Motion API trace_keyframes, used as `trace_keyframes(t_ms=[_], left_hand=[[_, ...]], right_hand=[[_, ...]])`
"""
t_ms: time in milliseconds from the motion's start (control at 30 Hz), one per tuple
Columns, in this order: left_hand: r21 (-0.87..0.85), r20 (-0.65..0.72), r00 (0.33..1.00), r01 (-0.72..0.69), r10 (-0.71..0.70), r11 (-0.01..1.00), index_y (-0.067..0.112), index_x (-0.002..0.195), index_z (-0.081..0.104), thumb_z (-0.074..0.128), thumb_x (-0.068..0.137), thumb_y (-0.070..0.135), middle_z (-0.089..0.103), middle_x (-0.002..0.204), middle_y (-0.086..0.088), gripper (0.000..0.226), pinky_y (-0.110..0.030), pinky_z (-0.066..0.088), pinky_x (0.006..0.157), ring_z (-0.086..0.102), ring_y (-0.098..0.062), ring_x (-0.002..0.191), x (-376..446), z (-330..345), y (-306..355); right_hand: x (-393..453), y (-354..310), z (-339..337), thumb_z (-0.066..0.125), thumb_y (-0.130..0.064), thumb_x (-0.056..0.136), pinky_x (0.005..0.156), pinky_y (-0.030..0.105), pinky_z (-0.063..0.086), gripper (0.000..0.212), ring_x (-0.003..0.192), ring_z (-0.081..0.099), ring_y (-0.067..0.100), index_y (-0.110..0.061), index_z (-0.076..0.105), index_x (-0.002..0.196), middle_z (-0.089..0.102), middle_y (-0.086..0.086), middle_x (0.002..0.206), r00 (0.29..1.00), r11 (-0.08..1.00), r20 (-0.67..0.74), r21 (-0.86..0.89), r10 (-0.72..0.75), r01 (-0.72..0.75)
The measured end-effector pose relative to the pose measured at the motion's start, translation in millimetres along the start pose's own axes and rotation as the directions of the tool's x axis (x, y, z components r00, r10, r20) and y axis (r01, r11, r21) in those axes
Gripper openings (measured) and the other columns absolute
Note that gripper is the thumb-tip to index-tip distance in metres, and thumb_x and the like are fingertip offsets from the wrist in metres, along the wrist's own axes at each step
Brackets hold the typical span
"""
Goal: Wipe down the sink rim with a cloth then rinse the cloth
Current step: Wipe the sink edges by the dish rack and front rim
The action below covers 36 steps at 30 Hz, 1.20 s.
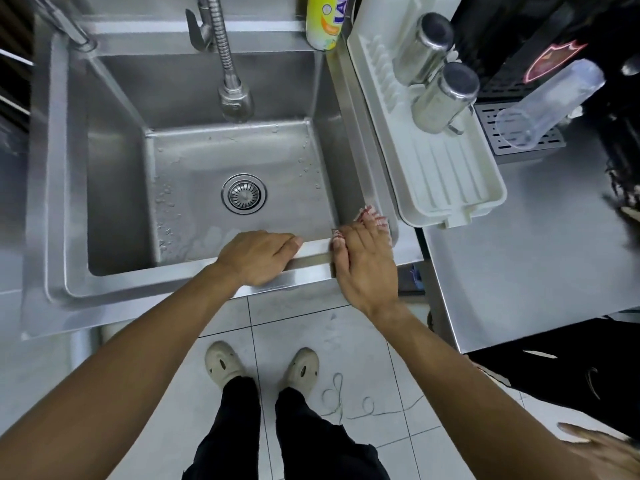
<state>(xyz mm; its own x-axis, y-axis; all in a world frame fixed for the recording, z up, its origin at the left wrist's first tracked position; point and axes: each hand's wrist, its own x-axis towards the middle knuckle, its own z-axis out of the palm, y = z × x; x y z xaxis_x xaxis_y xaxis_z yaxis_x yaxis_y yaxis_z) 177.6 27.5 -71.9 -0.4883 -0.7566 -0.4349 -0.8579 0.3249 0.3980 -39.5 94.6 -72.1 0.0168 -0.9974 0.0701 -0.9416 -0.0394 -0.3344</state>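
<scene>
At the front-right corner of the sink rim (pixel 311 254) your right hand (pixel 367 268) presses the red-patterned cloth (pixel 375 218) under flat fingers, curled round nothing. Your left hand (pixel 258 256) rests relaxed on the front edge, just left of the cloth — that run stretches leftward from it. Behind, the yellow bottle (pixel 323 22) shows cut-off letters — possibly "AB".

Steel worktop (pixel 519 254) with white dish tray (pixel 446 174), yellow bottle (pixel 323 20)
</scene>
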Motion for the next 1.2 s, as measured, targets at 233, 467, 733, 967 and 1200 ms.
trace_keyframes(t_ms=[233,467,733,967,1200], left_hand=[[-0.02,0.016,0.997,0.081,-0.08,0.997,0.031,0.079,0.05,0.014,0.106,0.057,0.063,0.087,-0.003,0.052,-0.038,0.038,0.074,0.055,-0.03,0.085,-29.3,-5.5,-45.2],[-0.019,0.027,0.992,0.123,-0.123,0.992,0.032,0.117,0.067,0.011,0.105,0.059,0.07,0.119,-0.012,0.064,-0.04,0.045,0.089,0.062,-0.036,0.109,-54.0,-17.5,-81.3],[-0.054,0.141,0.964,0.237,-0.228,0.97,0.029,0.116,0.072,-0.007,0.09,0.077,0.07,0.121,-0.011,0.095,-0.039,0.045,0.095,0.062,-0.033,0.114,-96.0,-33.0,-137.7],[-0.071,0.162,0.945,0.3,-0.285,0.951,0.029,0.109,0.073,-0.004,0.094,0.074,0.072,0.113,-0.005,0.091,-0.036,0.043,0.087,0.063,-0.03,0.11,-104.9,-26.7,-158.9],[-0.241,0.397,0.899,0.298,-0.186,0.924,0.033,0.151,0.045,0.017,0.097,0.074,0.042,0.16,0.0,0.074,-0.038,0.035,0.109,0.043,-0.026,0.142,-57.0,-30.2,-111.5]], right_hand=[[-6.5,1.9,-2.9,0.033,-0.031,0.109,0.125,0.049,0.021,0.044,0.147,0.04,0.028,-0.013,0.059,0.14,0.059,0.006,0.146,0.999,0.997,0.037,-0.078,0.019,-0.016],[-12.4,-123.7,49.2,0.037,-0.031,0.107,0.124,0.052,0.023,0.046,0.136,0.048,0.038,-0.007,0.059,0.14,0.061,0.013,0.14,0.974,0.984,0.147,0.078,-0.17,0.16],[82.1,-59.3,-38.8,0.032,-0.047,0.103,0.089,0.039,0.042,0.047,0.111,0.06,0.035,-0.016,0.068,0.096,0.067,0.015,0.12,0.633,0.913,0.664,-0.355,0.397,-0.2],[87.1,-171.7,28.0,0.032,-0.048,0.102,0.087,0.037,0.038,0.046,0.113,0.058,0.03,-0.021,0.066,0.117,0.064,0.009,0.133,0.504,0.977,0.838,-0.163,0.21,-0.137],[97.7,-65.4,-39.6,0.027,-0.046,0.107,0.088,0.036,0.04,0.044,0.103,0.054,0.028,-0.022,0.064,0.106,0.063,0.008,0.119,0.472,0.954,0.847,-0.297,0.244,0.04]])
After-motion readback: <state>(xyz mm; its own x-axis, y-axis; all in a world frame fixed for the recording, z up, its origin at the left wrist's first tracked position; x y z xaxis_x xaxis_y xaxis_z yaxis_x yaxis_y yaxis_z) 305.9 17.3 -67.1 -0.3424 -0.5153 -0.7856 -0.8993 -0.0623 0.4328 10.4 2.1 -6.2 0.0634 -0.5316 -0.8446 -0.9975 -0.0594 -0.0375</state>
